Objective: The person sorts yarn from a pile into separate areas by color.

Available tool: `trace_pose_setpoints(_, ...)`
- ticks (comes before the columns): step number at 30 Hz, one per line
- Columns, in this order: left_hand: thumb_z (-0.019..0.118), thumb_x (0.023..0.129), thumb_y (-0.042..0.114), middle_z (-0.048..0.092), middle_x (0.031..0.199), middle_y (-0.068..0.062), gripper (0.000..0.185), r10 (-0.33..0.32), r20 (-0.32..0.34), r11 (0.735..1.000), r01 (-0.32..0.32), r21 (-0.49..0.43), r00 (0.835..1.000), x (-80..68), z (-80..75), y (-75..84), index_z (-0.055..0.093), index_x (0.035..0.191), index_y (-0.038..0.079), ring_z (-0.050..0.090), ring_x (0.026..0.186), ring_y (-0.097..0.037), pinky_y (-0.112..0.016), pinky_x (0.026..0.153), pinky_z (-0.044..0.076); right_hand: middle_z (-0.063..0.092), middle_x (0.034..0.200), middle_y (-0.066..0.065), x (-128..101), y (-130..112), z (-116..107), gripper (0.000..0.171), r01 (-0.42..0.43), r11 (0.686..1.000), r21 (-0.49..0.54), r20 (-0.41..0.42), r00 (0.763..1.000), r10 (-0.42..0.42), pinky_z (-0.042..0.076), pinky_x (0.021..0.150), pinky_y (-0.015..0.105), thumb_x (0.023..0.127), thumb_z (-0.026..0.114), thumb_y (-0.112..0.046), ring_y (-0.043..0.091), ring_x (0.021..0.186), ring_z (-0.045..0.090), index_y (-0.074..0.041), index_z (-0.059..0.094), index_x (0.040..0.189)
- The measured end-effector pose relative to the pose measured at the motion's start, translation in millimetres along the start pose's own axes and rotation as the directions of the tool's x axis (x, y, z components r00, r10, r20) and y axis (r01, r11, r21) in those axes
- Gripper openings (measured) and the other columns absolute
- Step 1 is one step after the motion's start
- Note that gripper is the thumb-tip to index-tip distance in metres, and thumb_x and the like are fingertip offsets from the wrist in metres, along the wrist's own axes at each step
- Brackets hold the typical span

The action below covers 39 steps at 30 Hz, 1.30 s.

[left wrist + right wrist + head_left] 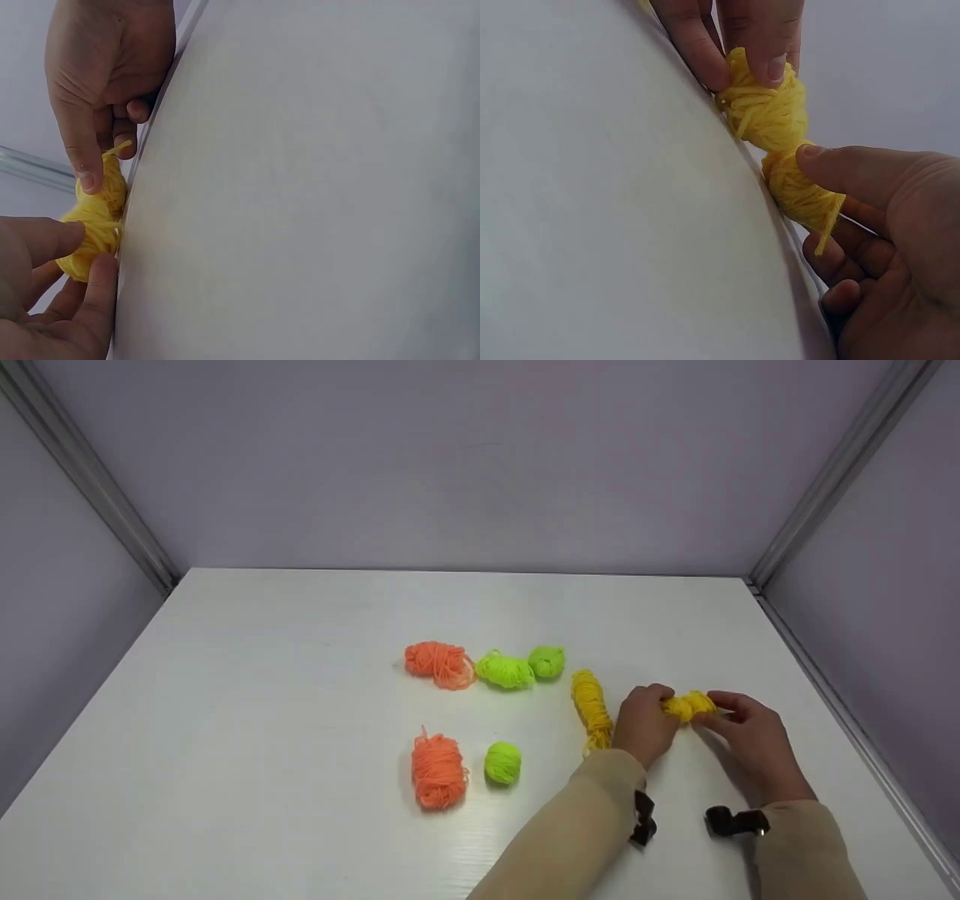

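Both hands work one small yellow yarn bundle (688, 706), held just above the white surface (300, 750) near its right edge, roughly midway between the front and back edges. The left hand (643, 725) pinches one end between thumb and fingers (46, 238); the right hand (754, 739) pinches the other end, thumb on top (840, 169), the remaining fingers curled underneath. In the right wrist view the bundle looks cinched at the middle into two lobes, with a loose strand end sticking out by the right thumb. So the handling of this piece seems underway, not finished: it is not set down and both hands grip it. A longer yellow skein (591, 709) lies flat just beside the left hand, on the side toward the surface's centre, untouched. Toward the middle of the surface sit an orange skein (439, 664), a bright green skein (505, 670) touching or nearly touching a darker green ball (547, 661), all in a rough row. Closer to the front edge lie a second orange skein (438, 770) and a small green ball (502, 763) side by side, slightly apart. Judging by this, same-colour pieces lie in loose pairs or rows, and the yellow one in hand is the only piece off the surface; whether the others need more work cannot be told.
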<state>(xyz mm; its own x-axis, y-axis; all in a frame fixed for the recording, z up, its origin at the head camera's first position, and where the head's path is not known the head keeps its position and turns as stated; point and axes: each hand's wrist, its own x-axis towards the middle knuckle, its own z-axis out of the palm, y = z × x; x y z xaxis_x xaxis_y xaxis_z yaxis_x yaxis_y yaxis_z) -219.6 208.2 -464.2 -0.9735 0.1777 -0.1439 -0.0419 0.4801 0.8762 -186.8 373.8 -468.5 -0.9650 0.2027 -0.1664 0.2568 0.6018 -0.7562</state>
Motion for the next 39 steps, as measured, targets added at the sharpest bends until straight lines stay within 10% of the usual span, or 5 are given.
trace_pose_setpoints(24, 0.074, 0.093, 0.022, 0.060, 0.127, 0.014, 0.042, 0.099, 0.045, 0.993, -0.101, 0.055, 0.994, -10.8, -23.6, 7.2, 0.061, 0.133, 0.026, 0.055, 0.115, -0.001, -0.019, 0.101, 0.045, 0.049, 0.143, 0.017, 7, -3, 4, 0.074, -0.040, 0.998, 0.046, 0.023, 0.999, 0.039, 0.041, 0.109, 0.046, 0.094, 0.064, -0.053, 0.031, 0.122, 0.047, -0.010, 0.044, 0.151)
trace_pose_setpoints(39, 0.073, 0.094, 0.020, 0.059, 0.130, 0.015, 0.042, 0.190, 0.059, 0.980, -0.186, -0.063, 0.980, -31.4, -53.1, 9.0, 0.060, 0.135, 0.024, 0.055, 0.116, -0.001, -0.016, 0.093, 0.049, 0.046, 0.146, 0.017, 11, -4, 5, 0.075, -0.048, 0.996, 0.077, 0.027, 0.999, 0.046, 0.037, 0.113, 0.052, 0.095, 0.063, -0.053, 0.033, 0.125, 0.044, -0.010, 0.041, 0.152)
